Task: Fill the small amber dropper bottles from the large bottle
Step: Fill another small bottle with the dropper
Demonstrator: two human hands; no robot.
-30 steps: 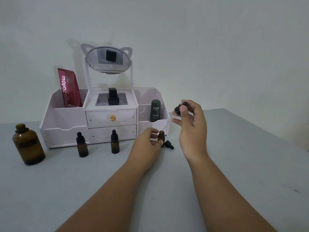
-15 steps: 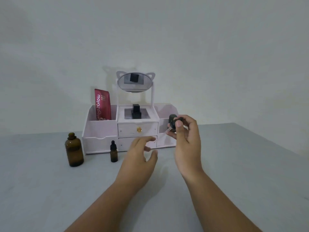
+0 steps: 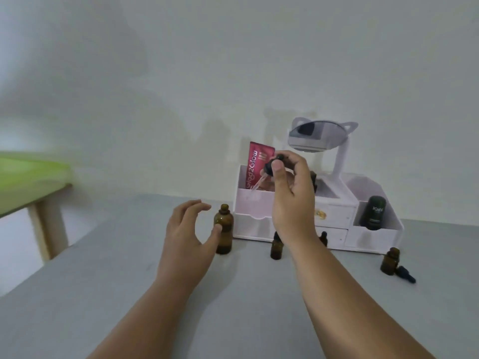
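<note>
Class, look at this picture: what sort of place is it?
Probably a home dressing table: a white plastic cosmetics organiser with a cat-eared mirror, a red skincare tube, and a large amber glass bottle on grey tabletop.

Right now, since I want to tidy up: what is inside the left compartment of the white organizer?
A red Glad2Glow tube stands in the left compartment of the white organizer. The compartment's wall and the right hand, which holds a dropper, cover the tube's lower part and anything beside it.

Dim, flat light; soft motion blur, wide-angle bending at edges.
</note>
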